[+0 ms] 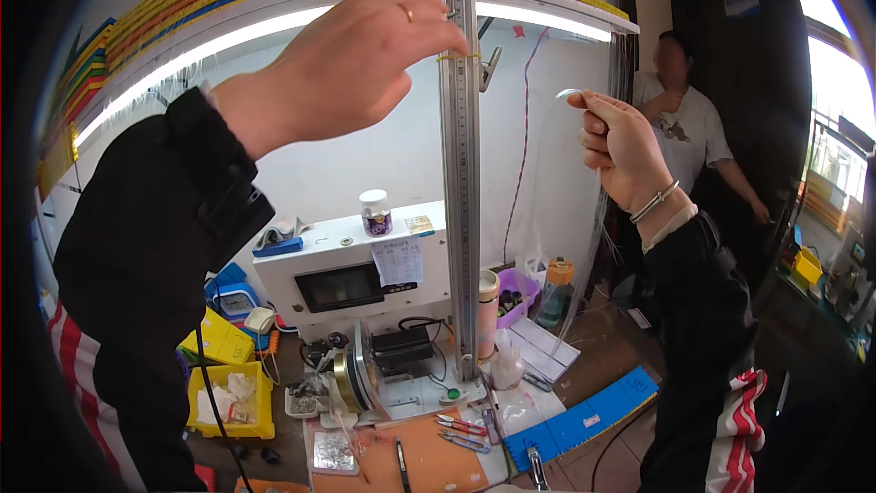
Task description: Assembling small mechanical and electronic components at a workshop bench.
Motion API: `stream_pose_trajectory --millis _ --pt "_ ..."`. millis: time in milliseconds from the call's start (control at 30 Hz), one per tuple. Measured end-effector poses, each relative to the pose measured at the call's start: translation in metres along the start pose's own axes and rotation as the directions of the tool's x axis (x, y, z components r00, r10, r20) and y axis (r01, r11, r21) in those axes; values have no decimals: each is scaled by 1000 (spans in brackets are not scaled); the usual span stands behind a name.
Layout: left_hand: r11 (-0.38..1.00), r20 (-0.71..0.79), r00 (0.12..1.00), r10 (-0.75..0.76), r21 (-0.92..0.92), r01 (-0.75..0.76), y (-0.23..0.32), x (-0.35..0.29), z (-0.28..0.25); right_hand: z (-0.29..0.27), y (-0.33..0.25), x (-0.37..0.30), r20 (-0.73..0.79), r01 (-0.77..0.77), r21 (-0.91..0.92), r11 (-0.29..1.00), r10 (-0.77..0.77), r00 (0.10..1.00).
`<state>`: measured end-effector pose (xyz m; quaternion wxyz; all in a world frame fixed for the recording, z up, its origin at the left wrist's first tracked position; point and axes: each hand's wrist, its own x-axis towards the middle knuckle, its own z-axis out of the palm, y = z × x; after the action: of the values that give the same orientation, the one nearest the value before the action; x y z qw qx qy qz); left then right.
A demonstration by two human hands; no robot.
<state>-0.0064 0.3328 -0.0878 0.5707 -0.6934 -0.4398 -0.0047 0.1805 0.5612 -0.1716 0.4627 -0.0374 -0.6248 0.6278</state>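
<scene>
My left hand [351, 64] is raised to the top of an upright metal rail [463, 183] with a measuring scale down its front. Its fingers are closed against the rail, next to a thin yellow band [456, 57]; whatever they grip is hidden. To the right, my right hand [625, 137] is held up at a lower height, thumb and forefinger pinched on a thin, shiny clear strand [568, 93]. Fine pale strands hang below this hand. A metal clip [491, 69] sits beside the rail near its top.
Behind the rail's foot stands a white machine [274, 278] with a dark screen. Spools [351, 382], snips [464, 438], a pen [402, 466] and a yellow bin [266, 402] crowd the bench. A lit shelf [547, 23] crosses above. Another person [684, 119] stands at the right.
</scene>
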Motion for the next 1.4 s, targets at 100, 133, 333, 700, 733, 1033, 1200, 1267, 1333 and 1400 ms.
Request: stream_pose_trajectory --millis 100,133,333,700,733,1033,1200,1267,1333,1400 --pt "1000 86 996 0 27 -2 -15 19 24 14 14 7 46 -21 -4 1000 21 999" --pt "995 5 999 32 92 -32 -17 30 39 12 13 8 48 -19 -5 1000 19 999" --pt "984 155 987 32 168 -58 -24 59 65 30 26 21 100 -35 10 999 34 994" --pt "964 86 967 240 101 -248 -35 67 66 47 37 29 111 -11 3 1000 11 994" --pt "975 21 976 216 47 -217 -35 68 69 50 37 29 113 16 -1 1000 -16 994" --pt "986 -36 988 151 -70 -153 -38 67 75 69 41 28 72 99 -68 993 -94 993" --pt "989 -63 994 85 -118 -92 -36 67 82 74 46 31 17 147 -176 973 -146 989" --pt "989 -48 991 125 -70 -128 -37 68 73 77 46 33 -19 260 -282 924 -276 961" --pt "992 -11 995 102 -71 -102 -35 68 70 77 46 33 -25 305 -338 890 -332 943" --pt "994 19 997 79 -81 -78 -33 69 75 73 50 38 -32 340 -404 849 -385 923"
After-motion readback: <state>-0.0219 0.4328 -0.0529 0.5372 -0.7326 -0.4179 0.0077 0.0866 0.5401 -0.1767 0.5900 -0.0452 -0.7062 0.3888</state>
